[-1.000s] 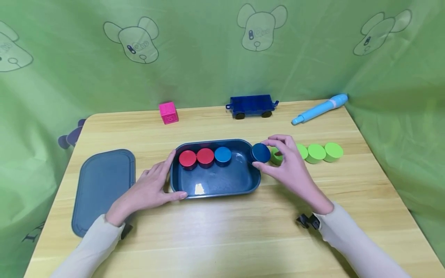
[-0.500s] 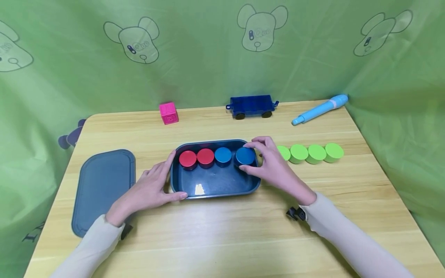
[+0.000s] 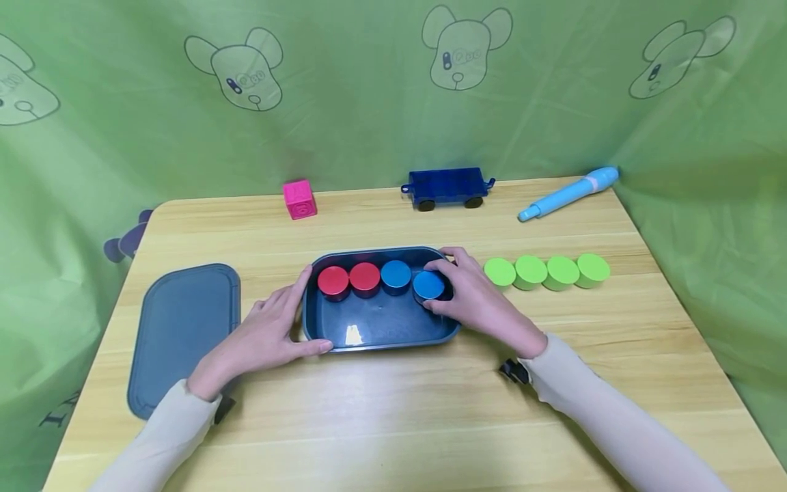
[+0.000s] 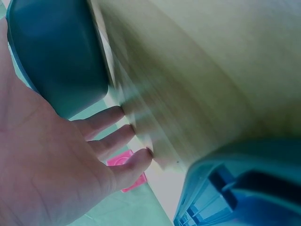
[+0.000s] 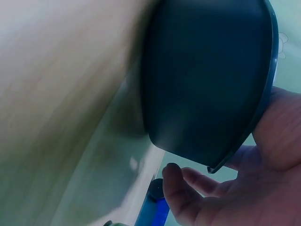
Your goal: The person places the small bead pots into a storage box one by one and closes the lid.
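On the green cloth (image 3: 350, 130) we find faint outlined lettering across the printed animal heads. On the second head (image 3: 249, 82) from the left and the third head (image 3: 458, 61), we make out what looks like a P followed by rounded letters, too pale to read surely. The left head (image 3: 24, 92) bears similar blurred lettering. Low on the cloth's left side, we see dark capitals (image 3: 59, 415), perhaps "IN", beside the tabletop (image 3: 381, 424). The pink cube (image 3: 301, 200) shows a raised mark we cannot read.
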A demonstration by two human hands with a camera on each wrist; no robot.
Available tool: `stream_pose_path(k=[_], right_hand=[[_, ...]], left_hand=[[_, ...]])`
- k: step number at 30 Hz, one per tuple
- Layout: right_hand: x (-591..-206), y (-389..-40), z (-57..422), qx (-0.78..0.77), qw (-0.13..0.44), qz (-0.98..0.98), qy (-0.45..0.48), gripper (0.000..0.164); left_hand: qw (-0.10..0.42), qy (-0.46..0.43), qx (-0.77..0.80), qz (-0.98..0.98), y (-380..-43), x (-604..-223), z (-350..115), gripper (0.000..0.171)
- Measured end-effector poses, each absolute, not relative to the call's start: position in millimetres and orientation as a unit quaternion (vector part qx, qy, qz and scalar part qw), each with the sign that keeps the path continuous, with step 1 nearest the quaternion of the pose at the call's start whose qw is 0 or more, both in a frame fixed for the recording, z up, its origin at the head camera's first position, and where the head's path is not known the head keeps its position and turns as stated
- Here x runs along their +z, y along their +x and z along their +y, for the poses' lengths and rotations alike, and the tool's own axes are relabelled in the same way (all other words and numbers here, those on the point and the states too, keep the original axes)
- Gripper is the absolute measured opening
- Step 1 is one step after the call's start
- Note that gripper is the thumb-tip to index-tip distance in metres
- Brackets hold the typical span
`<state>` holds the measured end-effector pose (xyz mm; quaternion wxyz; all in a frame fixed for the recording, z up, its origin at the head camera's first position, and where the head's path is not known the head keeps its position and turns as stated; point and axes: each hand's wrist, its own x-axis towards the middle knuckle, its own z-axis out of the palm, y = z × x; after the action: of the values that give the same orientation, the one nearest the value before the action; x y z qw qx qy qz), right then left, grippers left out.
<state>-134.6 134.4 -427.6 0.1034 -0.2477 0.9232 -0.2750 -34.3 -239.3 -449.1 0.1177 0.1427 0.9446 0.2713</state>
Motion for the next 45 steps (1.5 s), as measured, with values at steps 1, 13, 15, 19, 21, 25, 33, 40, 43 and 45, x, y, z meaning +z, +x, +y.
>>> stream_pose_path(k=[1,13,15,19,21,25,33,40,43,45], right_hand=[[-427.2,-134.6,134.3,-0.272,0.104,0.924,-0.248,0.058],[-426.2,-136.2,128.7,-0.263,0.098,0.93,-0.239,0.057],[-426.7,-137.1,127.4,-0.263,0.093,0.931,-0.237,0.053],[-427.7,-138.3,125.3,-0.262,0.084,0.933,-0.232,0.044],[-427.9,-138.4,124.4,-0.262,0.081,0.934,-0.23,0.042],[-428.4,-137.4,124.1,-0.267,0.079,0.934,-0.224,0.04],[-428.9,-134.6,126.9,-0.297,0.06,0.927,-0.219,0.042],[-428.6,-130.8,131.9,-0.322,0.041,0.921,-0.216,0.043],[-427.7,-129.2,136.4,-0.338,0.028,0.916,-0.215,0.041],[-427.2,-128.8,140.1,-0.352,0.02,0.91,-0.218,0.039]], left_hand=[[0.118,0.142,0.271,0.945,-34.2,-449.1,-239.4,0.129],[0.117,0.143,0.269,0.945,-33.4,-450.1,-239.3,0.129],[0.116,0.143,0.269,0.945,-33.3,-450.1,-239.1,0.129],[0.115,0.142,0.271,0.945,-33.0,-450.3,-238.9,0.129],[0.115,0.142,0.271,0.945,-32.9,-450.4,-238.8,0.129],[0.116,0.141,0.27,0.945,-32.8,-450.3,-238.7,0.129],[0.116,0.143,0.272,0.945,-33.4,-449.9,-238.5,0.128],[0.115,0.143,0.273,0.944,-33.7,-450.1,-238.5,0.129],[0.114,0.142,0.273,0.945,-33.7,-450.6,-238.5,0.129],[0.113,0.142,0.273,0.945,-33.7,-450.8,-238.6,0.129]])
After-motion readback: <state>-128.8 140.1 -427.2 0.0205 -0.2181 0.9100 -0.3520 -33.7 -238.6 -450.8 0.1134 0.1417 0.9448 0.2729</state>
